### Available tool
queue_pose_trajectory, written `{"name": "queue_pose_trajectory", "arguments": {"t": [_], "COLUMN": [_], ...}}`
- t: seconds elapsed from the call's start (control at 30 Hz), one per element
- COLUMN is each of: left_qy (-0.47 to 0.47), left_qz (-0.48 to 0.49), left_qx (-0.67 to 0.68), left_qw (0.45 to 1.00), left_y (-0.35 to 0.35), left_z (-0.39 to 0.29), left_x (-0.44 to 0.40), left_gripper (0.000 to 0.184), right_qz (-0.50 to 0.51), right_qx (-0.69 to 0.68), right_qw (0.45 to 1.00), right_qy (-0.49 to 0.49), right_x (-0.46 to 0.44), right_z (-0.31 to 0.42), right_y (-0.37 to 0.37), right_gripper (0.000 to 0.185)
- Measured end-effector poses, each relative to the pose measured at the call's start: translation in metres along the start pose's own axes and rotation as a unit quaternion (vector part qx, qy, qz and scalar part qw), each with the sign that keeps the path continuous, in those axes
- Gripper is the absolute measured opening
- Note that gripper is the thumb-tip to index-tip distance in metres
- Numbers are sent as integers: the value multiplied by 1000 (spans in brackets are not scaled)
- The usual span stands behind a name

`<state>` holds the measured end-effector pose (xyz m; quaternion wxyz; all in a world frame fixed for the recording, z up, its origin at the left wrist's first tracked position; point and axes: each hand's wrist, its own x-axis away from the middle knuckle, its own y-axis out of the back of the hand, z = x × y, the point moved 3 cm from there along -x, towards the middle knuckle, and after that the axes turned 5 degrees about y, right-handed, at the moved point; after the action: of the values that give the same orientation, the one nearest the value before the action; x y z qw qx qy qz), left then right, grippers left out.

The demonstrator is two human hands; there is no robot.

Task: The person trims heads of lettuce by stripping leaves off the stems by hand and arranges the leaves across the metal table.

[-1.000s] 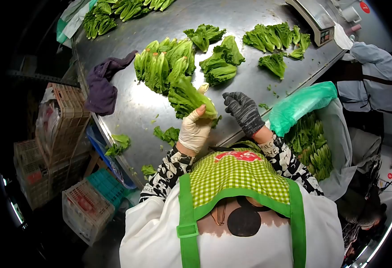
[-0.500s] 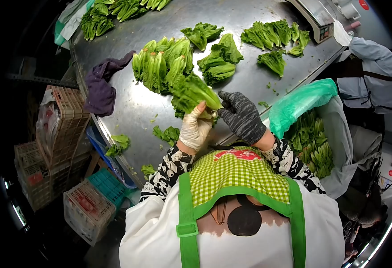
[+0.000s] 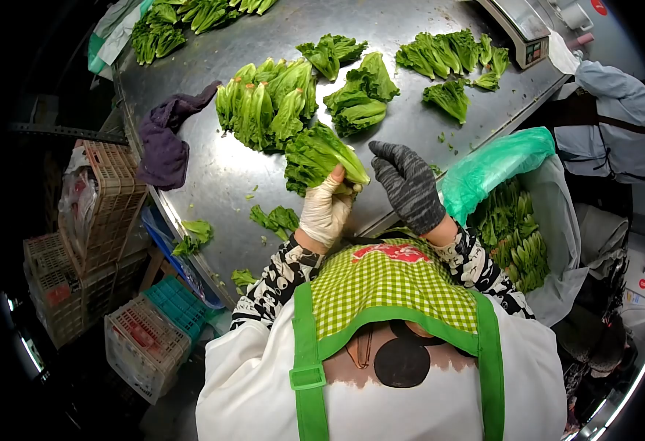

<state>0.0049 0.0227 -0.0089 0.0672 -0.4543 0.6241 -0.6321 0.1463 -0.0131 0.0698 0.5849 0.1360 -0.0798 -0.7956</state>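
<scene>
My left hand [image 3: 326, 211], in a pale glove, grips a head of leafy lettuce [image 3: 318, 159] by its base, thumb on top. The leaves point up and left, and the pale stem end faces right. Just right of that stem end is my right hand [image 3: 409, 188], in a dark grey knitted glove, not touching the lettuce. Its fingers lie close together, pointing up and left; whether anything small is between them is hidden. Beyond the held head, a row of lettuce heads [image 3: 263, 103] lies on the metal table [image 3: 227, 173], with more lettuce [image 3: 359, 99] to its right.
A purple cloth [image 3: 166, 140] lies at the table's left edge. A scale [image 3: 517, 29] stands at the back right. Right of me, a lined bin [image 3: 561, 242] holds lettuce under green plastic [image 3: 495, 165]. Crates [image 3: 146, 342] stand at left. A person's pale clothing [image 3: 616, 128] shows at right.
My right hand came to the lettuce's stem end, then moved back right, away from it. The held lettuce has turned and shifted slightly right in my left hand.
</scene>
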Motion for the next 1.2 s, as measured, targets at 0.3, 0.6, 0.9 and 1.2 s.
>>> {"name": "queue_pose_trajectory", "arguments": {"t": [0.3, 0.6, 0.9, 1.2], "left_qy": [-71, -7, 71, -8], "left_qz": [-13, -32, 20, 49], "left_qx": [-141, -111, 118, 148], "left_qw": [987, 993, 990, 988], "left_y": [-10, 7, 10, 15], "left_z": [-1, 7, 18, -16], "left_x": [5, -2, -6, -1], "left_gripper": [31, 31, 20, 44], "right_qz": [91, 113, 5, -18], "right_qx": [302, 226, 13, -86], "right_qw": [940, 967, 997, 982], "right_qy": [129, 24, -80, -167], "right_x": [1, 10, 11, -2], "right_z": [-1, -13, -22, -47], "right_y": [-7, -12, -12, 5], "right_gripper": [21, 19, 15, 15]}}
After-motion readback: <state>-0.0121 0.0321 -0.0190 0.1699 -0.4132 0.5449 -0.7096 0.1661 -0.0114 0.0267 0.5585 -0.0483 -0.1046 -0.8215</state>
